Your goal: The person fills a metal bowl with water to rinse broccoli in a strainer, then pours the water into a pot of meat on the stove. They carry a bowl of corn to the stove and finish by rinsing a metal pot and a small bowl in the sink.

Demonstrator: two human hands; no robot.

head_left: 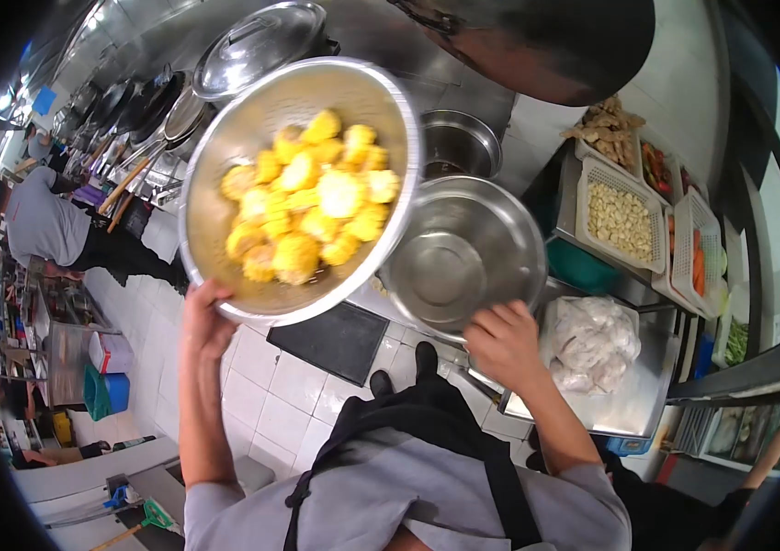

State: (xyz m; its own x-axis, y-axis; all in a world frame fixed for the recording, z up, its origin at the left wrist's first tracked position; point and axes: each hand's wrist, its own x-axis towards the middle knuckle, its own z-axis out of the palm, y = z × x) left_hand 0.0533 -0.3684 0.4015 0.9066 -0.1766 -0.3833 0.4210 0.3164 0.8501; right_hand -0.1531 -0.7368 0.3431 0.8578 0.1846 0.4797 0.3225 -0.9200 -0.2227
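Observation:
My left hand [210,317] is closed on the lower left rim of a wide metal colander [202,202]. Cut pieces of yellow corn on the cob [312,197] lie in it, and it is tilted toward me. To its right, partly covered by it, is a deep metal bowl [514,248] whose bottom shows. At the near rim of that bowl, my right hand [506,342] has its fingers curled in a grip. Just right of this hand, a clear plastic bag of pale contents [592,344] sits on the metal counter.
Behind the bowl stands a metal pot [459,138], with a large dark wok [546,46] above it. Baskets of garlic cloves [620,220], ginger [609,129] and carrots [700,262] line the right side. A lidded pot [261,46] is at the back. Another person [50,220] stands at left.

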